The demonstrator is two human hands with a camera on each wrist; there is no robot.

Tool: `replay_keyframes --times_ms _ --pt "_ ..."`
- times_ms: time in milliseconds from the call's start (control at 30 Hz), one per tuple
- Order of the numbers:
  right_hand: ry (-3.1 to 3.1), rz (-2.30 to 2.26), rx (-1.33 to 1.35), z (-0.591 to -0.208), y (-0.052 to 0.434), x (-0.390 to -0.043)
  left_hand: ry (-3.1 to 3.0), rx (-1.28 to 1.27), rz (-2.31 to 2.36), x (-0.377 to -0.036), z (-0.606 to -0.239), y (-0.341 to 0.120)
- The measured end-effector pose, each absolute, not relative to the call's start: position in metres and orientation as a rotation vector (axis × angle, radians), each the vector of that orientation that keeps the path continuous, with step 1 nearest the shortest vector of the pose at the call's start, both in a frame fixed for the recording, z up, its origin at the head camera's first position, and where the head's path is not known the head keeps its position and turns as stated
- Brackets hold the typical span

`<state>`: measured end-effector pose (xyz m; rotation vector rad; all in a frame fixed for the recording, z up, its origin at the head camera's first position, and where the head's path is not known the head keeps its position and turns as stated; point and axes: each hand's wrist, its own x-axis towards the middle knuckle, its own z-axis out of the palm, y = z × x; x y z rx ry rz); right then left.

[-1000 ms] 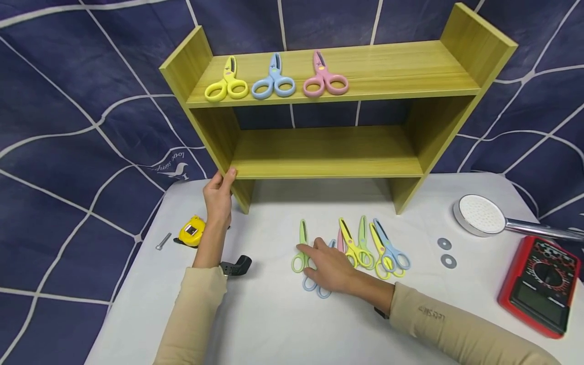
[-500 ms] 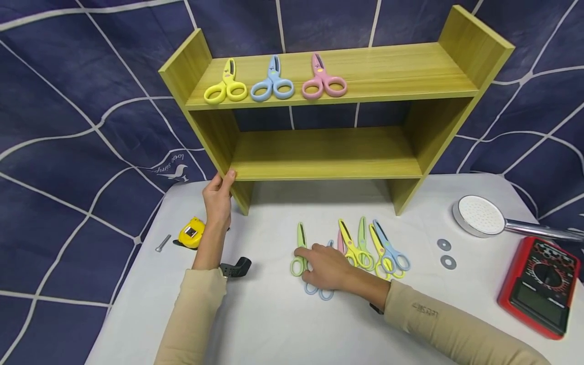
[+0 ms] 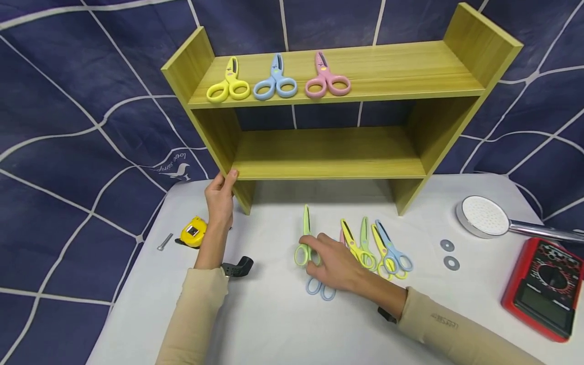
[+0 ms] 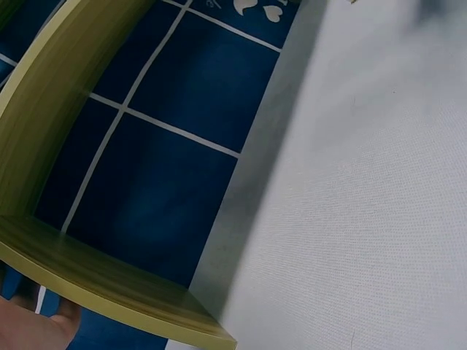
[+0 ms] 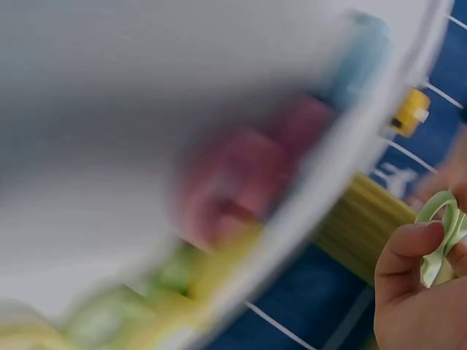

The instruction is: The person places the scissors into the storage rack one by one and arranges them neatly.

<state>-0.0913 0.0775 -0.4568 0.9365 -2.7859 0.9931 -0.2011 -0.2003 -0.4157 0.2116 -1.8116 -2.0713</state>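
My left hand point(image 3: 220, 200) grips the lower left side panel of a wooden shelf point(image 3: 328, 152), thumb at its front edge. In the left wrist view, fingers show beyond the panel. My right hand point(image 3: 337, 263) pinches light green scissors point(image 3: 306, 220) near the handles, blades pointing toward the shelf. Their pale green handle loop point(image 5: 430, 270) shows between thumb and fingers in the right wrist view. Under this hand lie blue scissors point(image 3: 328, 299), partly covered. Just right of it are more scissors, among them yellow point(image 3: 349, 237), green point(image 3: 363, 233) and blue point(image 3: 387, 242).
Yellow point(image 3: 231, 80), blue point(image 3: 276, 75) and pink scissors point(image 3: 325, 76) lie in a row on the top board. A tape measure point(image 3: 192, 232) and a bolt point(image 3: 165, 242) are at left. Two washers point(image 3: 451, 263), a shower head point(image 3: 483, 217) and a red multimeter point(image 3: 543, 289) are at right.
The green scissors have come up off the table in my right hand and shifted slightly toward the shelf. My left hand keeps its place on the panel.
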Motion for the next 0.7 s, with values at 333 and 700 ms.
replay_keyframes --times_ms 333,700 --pt "-2.250 0.976 1.021 -0.370 0.089 -0.090 -1.806 0.208 -2.063 -0.200 -0.414 -0.198" --pt "-2.223 0.611 0.887 -0.262 0.146 -0.110 -1.787 0.195 -2.076 -0.201 -0.415 -0.199"
